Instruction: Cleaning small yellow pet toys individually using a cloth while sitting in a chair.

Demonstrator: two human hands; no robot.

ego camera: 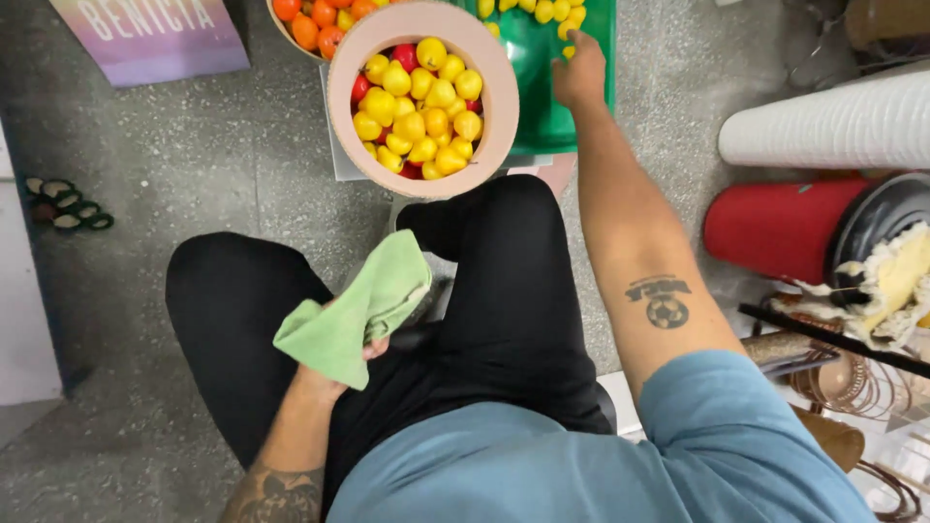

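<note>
**Cloth in one hand, the other at the green tub of fruit**

The person sits with legs in black trousers over a speckled grey floor (223, 145). The left hand (354, 353) rests on the left thigh, fingers closed around a bunched green cloth (360, 308), which covers most of the hand and drapes toward the knee.

The right arm is stretched straight forward. The right hand (579, 73) is at the near right edge of a green tub (542, 116), its back to the camera and its fingers curled at a small yellow fruit (570, 50) lying by the tub's right wall. Whether the fingers actually grip that fruit cannot be told from here. More yellow fruits lie along the far edge of the tub.

Just left of the tub, touching it, stands a round pink bucket (422, 99) filled with yellow fruits and a few red ones. It sits right in front of the person's right knee. Behind it, at the bucket's far left rim, is a bowl (320, 24) of orange fruits, only partly in view.

To the right of the outstretched arm, well apart from the tub, lie a white ribbed roll (823, 126) and a red cylinder (775, 228) with a dark lid.
</note>
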